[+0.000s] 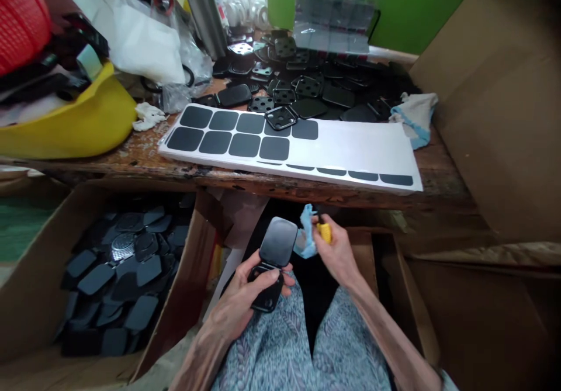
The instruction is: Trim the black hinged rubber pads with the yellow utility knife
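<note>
Just below the front edge of the workbench (447,175), over the lap, the left hand (248,291) grips an opened black case (279,242), thumb pressed across its lower half, the smooth upper panel raised. The right hand (336,253) is closed on a yellow piece (325,232), perhaps a tool handle; a pale blue cloth (309,234) hangs beside its fingers, close to the panel, though from here I can't tell whether they touch. I take the step in hand to be holding the case open and steady; the next move, I'd judge, calls for that thumb to stay firm. Along the workbench's front edge lies a sheet of dark rounded squares (359,139).
</note>
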Available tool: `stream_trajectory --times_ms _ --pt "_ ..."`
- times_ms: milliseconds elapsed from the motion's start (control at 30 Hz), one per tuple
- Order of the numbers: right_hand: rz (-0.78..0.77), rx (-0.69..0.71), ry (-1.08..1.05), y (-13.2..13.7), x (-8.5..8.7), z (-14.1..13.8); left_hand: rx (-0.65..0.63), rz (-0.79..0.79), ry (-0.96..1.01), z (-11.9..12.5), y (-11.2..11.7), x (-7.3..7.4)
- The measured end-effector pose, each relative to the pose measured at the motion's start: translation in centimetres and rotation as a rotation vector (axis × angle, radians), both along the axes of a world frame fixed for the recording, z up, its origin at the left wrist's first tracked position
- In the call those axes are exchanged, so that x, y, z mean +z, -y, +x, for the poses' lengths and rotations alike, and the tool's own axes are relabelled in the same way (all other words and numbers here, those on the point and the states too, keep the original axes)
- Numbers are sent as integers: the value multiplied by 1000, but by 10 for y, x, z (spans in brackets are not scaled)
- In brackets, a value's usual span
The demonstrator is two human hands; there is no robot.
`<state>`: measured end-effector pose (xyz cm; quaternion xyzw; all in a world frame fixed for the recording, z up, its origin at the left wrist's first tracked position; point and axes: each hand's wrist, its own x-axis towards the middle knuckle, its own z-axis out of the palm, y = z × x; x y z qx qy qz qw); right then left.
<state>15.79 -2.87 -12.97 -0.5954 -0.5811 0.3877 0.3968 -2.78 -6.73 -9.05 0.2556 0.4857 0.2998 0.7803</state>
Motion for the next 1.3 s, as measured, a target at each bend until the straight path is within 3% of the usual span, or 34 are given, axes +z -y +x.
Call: stream_trajectory --times_ms 167,300,367,467,867,1300 --pt "-92 -114 -126 4 9 14 20 -35 93 2 -1 -3" --pt "-25 -6 -106 19 24 -13 42 -28 109 7 0 -8" --pt "-81 58 -75 20 26 -26 37 19 86 8 1 -10" --pt "-213 44 -85 14 25 -32 -2 80 43 7 3 -11" --pt "-220 74 -26 8 15 -29 -86 72 30 0 1 -5" --pt "-232 204 140 8 16 -42 -93 99 -81 -5 6 -22"
